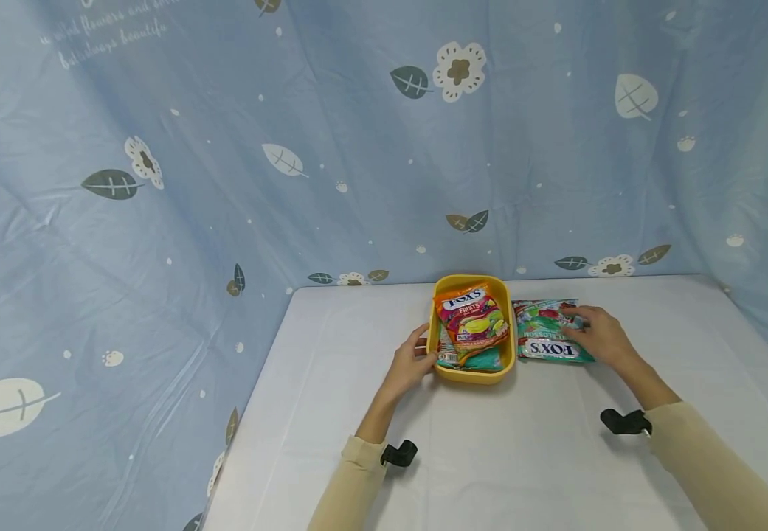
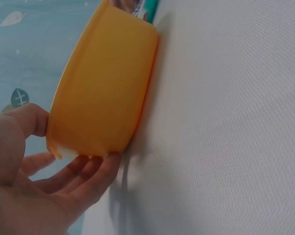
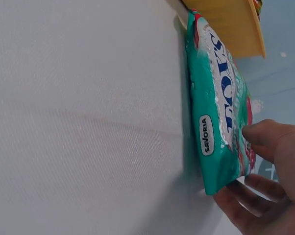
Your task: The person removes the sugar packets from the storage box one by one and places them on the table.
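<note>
A yellow plastic basket (image 1: 470, 377) stands near the back of the table. Inside it lies an orange and pink bag of Fox's fruit candy (image 1: 473, 321), on top of a teal bag (image 1: 486, 361). My left hand (image 1: 406, 366) holds the basket's left side, thumb at the rim and fingers along the outer wall (image 2: 101, 88). Just right of the basket, a teal Fox's candy bag (image 1: 535, 332) lies flat on the table. My right hand (image 1: 603, 339) grips its right edge. In the right wrist view the thumb is over the bag's printed face (image 3: 226, 88), with fingers at its edge.
A white cloth covers the table (image 1: 530, 457). Behind it and at the left hangs a blue curtain (image 1: 357, 184) with leaves and flowers, meeting the table's back edge close behind the basket. Black camera mounts (image 1: 399, 453) stick out from both sleeves.
</note>
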The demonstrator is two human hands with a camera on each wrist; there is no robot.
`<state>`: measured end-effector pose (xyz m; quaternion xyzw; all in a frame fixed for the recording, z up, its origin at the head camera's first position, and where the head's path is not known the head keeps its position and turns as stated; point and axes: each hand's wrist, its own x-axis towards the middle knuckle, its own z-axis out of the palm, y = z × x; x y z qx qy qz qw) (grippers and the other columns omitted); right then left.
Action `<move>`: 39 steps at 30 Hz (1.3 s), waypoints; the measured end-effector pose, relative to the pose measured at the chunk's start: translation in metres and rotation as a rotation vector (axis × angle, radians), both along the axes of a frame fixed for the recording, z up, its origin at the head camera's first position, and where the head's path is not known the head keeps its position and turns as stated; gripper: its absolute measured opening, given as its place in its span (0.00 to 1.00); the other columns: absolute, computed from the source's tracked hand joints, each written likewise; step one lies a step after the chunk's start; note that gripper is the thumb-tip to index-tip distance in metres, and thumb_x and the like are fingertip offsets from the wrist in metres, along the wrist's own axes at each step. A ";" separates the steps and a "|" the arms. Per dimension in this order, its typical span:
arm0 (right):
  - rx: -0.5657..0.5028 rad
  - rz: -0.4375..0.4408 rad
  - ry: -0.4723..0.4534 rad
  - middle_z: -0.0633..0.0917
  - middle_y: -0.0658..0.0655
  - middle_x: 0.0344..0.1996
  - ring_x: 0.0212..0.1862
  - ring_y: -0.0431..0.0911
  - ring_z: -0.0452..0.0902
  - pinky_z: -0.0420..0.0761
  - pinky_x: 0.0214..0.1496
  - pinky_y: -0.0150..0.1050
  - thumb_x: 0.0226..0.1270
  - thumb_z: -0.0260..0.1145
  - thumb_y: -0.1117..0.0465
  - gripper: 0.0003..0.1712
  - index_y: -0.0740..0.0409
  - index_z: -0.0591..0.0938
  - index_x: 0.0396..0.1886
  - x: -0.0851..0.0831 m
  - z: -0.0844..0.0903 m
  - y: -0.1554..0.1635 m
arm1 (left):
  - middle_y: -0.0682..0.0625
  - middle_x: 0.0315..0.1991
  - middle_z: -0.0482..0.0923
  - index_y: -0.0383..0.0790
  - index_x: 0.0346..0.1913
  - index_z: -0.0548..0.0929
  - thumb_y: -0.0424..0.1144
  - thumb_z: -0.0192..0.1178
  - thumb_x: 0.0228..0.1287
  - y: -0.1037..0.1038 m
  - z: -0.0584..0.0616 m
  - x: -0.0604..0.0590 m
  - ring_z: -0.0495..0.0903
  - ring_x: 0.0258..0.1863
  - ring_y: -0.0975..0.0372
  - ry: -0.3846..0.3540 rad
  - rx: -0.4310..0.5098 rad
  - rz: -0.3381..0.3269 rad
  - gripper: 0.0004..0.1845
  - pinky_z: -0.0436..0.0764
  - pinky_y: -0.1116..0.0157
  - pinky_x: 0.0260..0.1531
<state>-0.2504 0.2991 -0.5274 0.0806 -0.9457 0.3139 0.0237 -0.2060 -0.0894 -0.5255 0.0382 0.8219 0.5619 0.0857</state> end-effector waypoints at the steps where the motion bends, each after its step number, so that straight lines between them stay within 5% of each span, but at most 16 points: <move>1: 0.004 -0.005 -0.014 0.71 0.79 0.60 0.51 0.69 0.78 0.80 0.49 0.64 0.67 0.65 0.56 0.27 0.66 0.77 0.61 0.000 0.001 0.001 | 0.40 0.60 0.73 0.52 0.75 0.62 0.36 0.58 0.66 0.000 0.000 0.000 0.78 0.55 0.52 -0.001 0.002 0.000 0.35 0.88 0.66 0.42; 24: 0.069 0.026 -0.113 0.72 0.78 0.59 0.52 0.69 0.77 0.81 0.46 0.61 0.68 0.64 0.55 0.27 0.65 0.76 0.61 0.002 0.012 0.003 | 0.40 0.61 0.72 0.54 0.75 0.61 0.37 0.58 0.68 -0.001 0.000 0.000 0.78 0.56 0.52 -0.011 0.000 0.001 0.34 0.88 0.65 0.43; 39: 0.135 0.073 -0.144 0.70 0.80 0.62 0.62 0.76 0.64 0.70 0.59 0.74 0.69 0.62 0.53 0.30 0.67 0.74 0.64 0.002 0.032 -0.004 | 0.39 0.60 0.73 0.52 0.75 0.62 0.35 0.58 0.67 -0.001 0.004 0.002 0.78 0.55 0.52 -0.001 0.019 -0.009 0.34 0.88 0.63 0.44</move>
